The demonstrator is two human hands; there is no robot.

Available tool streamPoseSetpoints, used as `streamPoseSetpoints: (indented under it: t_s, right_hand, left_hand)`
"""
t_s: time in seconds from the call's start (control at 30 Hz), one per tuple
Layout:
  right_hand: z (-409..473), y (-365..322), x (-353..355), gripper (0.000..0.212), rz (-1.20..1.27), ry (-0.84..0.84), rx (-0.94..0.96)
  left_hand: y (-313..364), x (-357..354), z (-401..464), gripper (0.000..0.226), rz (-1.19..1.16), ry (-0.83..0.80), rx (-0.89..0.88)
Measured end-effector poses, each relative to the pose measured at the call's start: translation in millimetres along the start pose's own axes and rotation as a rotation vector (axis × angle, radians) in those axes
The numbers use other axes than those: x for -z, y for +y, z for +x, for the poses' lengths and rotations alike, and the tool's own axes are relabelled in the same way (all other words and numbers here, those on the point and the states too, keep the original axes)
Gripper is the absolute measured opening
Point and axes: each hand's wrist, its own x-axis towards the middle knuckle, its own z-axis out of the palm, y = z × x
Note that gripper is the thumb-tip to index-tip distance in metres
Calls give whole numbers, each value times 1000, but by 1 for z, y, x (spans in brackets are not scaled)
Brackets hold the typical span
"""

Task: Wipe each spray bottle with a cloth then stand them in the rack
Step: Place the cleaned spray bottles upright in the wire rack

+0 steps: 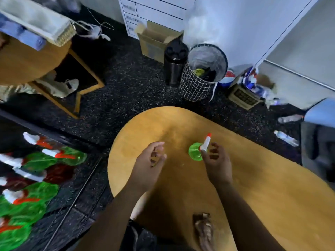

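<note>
The left hand (pixel 152 158) hung loosely curled and held nothing, while the right hand (pixel 215 158) seemed only to touch the green plastic spray bottle (pixel 196 151). It stood near the round wooden table's (pixel 272 196) far edge. I saw no cloth, so a bump there could knock it off.

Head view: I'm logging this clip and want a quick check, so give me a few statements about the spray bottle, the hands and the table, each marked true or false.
1. A green spray bottle stands on the round wooden table. True.
2. The left hand holds a cloth. False: it is empty, fingers loosely curled, over the table.
3. The right hand is at the bottle's white trigger head. True.
4. Many other spray bottles, green and red, sit to the person's left. True.
5. The wire-mesh waste basket stands on the table. False: it stands on the dark floor beyond the table.
</note>
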Motion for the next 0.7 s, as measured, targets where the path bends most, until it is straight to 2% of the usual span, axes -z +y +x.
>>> streamPoseSetpoints:
  t_s: [0.13, 0.3, 0.47, 0.57, 0.7]
  right_hand:
    - [27, 6, -11, 71, -160, -41, -47]
    - [52, 20, -32, 74, -277, -154, -101]
    - [67, 33, -45, 48, -292, -105, -176]
    - [64, 22, -49, 30, -297, -101, -160]
    - [45, -1, -60, 25, -298, -157, -100]
  left_hand:
    - [-5, 5, 9, 36, -16, 28, 35]
    - [-14, 26, 9, 37, -39, 104, 65]
    - [-22, 48, -2, 36, -30, 179, 63]
    - [-28, 62, -14, 33, -50, 220, 56]
    - [-42, 83, -35, 34, -102, 267, 41]
